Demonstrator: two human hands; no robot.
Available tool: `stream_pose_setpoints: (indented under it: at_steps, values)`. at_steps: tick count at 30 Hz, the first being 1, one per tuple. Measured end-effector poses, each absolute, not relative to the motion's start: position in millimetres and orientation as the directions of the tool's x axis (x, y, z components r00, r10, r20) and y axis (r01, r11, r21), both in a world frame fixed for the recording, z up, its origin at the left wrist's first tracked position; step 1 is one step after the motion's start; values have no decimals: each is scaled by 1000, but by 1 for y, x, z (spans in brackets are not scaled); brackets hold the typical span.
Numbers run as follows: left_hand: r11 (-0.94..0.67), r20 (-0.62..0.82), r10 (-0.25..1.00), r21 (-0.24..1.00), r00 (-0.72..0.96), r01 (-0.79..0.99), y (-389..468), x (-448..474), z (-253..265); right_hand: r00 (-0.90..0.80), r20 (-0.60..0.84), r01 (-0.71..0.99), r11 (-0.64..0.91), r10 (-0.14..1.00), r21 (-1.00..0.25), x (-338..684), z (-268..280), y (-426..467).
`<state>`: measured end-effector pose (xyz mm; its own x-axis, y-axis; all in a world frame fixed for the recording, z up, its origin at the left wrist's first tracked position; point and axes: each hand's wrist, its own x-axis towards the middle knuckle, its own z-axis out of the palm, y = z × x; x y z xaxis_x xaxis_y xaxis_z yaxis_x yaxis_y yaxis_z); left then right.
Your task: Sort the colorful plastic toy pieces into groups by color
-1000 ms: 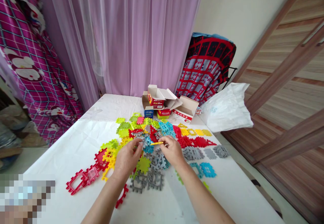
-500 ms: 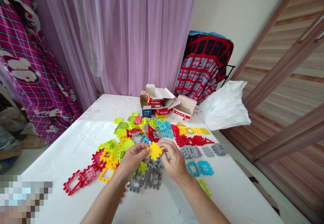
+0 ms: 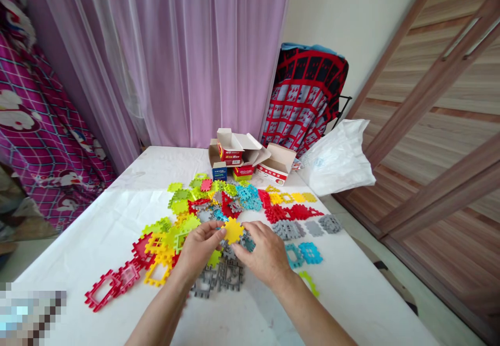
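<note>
Nearly together, left fingers [image 3: 216, 237] on yellow piece [image 3: 234, 230]

Left hand [image 3: 200, 245] pinches yellow piece [image 3: 233, 230]; right hand [image 3: 269, 251] beside

No words can be read for sure. The red box [image 3: 229, 156], blue box [image 3: 219, 173] and red-and-white box [image 3: 272, 175] have tiny writing, too small and blurry.

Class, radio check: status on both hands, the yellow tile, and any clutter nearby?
Left hand pinching yellow toothed tile. Right hand at tile's right edge, contact unclear. Piled interlocking tiles crowd around.
</note>
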<state>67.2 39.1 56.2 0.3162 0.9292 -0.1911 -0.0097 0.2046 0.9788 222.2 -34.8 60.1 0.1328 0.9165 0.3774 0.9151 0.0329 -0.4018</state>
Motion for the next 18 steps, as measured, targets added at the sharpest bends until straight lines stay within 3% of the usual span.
stream_pose_setpoints:
  at_steps: [6,12,18]
  values:
    - [204,-199,920,979,337,22,39,68,53,5,437,910,177,900,-375,226,66,-37]
    - [161,-176,871,984,459,73,38,66,54,-274,215,872,337,937,-356,242,82,-36]
    - [151,-164,840,986,517,68,34,68,54,-320,104,878,336,942,-341,253,91,-36]
